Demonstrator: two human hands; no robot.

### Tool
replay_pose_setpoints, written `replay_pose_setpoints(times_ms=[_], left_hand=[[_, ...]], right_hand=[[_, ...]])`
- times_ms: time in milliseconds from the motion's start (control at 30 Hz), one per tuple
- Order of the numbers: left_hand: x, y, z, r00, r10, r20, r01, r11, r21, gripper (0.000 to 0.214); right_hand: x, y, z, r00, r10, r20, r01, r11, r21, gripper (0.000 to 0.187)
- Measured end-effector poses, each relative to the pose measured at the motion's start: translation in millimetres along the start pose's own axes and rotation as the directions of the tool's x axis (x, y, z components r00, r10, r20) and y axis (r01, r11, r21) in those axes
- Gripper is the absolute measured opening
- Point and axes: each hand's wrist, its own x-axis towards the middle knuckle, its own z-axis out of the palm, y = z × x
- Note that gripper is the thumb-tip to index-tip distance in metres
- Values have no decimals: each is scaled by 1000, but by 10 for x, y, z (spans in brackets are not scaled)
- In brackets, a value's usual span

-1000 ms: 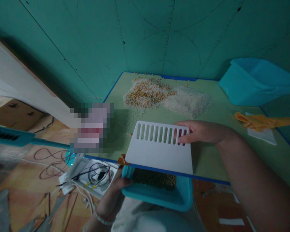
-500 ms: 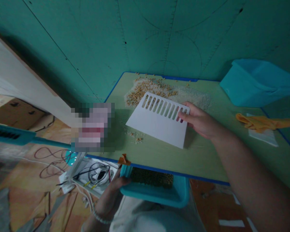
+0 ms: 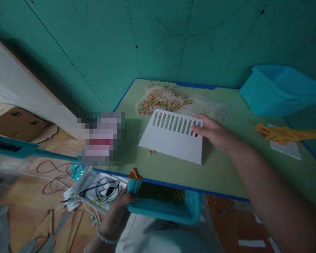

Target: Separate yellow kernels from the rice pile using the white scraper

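My right hand (image 3: 214, 133) grips the slotted top edge of a white plastic scraper (image 3: 173, 140), whose lower edge rests on the green table (image 3: 226, 168). Beyond it lie a pile of yellow beans (image 3: 162, 100) and a spread of white rice (image 3: 210, 107). A few loose beans (image 3: 151, 153) sit by the scraper's left corner. Below the table's near blue edge, my left hand (image 3: 118, 211) holds a teal bin (image 3: 168, 211) with dark grains inside, pressed up under the edge.
A teal container (image 3: 281, 89) stands at the back right, with an orange cloth (image 3: 287, 133) in front of it. A green wall rises behind the table. Cables and a white box (image 3: 102, 191) lie on the floor at left. A teal bar (image 3: 15, 149) crosses the left side.
The scraper went from the table's near edge up to the bean pile, then back a little toward me. The bin shifted slightly left under the edge.
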Motion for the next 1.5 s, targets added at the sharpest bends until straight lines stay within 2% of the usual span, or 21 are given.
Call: replay_pose_setpoints(times_ms=[167, 233, 433, 667, 967, 1033, 1167, 1500], left_hand=[[-28, 74, -3, 989, 37, -143, -32, 999, 38, 13], [-29, 87, -7, 985, 39, -165, -31, 998, 50, 12], [-30, 97, -7, 986, 64, -152, -55, 997, 61, 10], [-40, 80, -59, 993, 57, -100, -52, 997, 52, 20], [-47, 107, 20, 984, 70, -162, -65, 997, 39, 9], [-42, 111, 26, 982, 63, -176, -58, 998, 33, 12], [-28, 93, 3, 988, 27, -154, -22, 999, 32, 13], [-41, 104, 35, 989, 45, -142, -44, 999, 15, 7]], right_hand=[[-7, -9, 1, 1000, 5, 15, -5, 1000, -1, 21], [-13, -15, -1, 999, 21, 28, -21, 1000, -3, 21], [-20, -24, -13, 1000, 18, 26, -18, 1000, -2, 21], [-41, -33, -8, 995, 40, 87, -43, 998, 36, 23], [-65, -104, 17, 992, 57, 116, -58, 998, 9, 22], [-66, -103, 15, 989, 66, 130, -68, 998, 7, 23], [-69, -97, 8, 986, 76, 147, -78, 997, 6, 22], [-80, -81, 8, 978, 78, 192, -81, 997, 12, 23]])
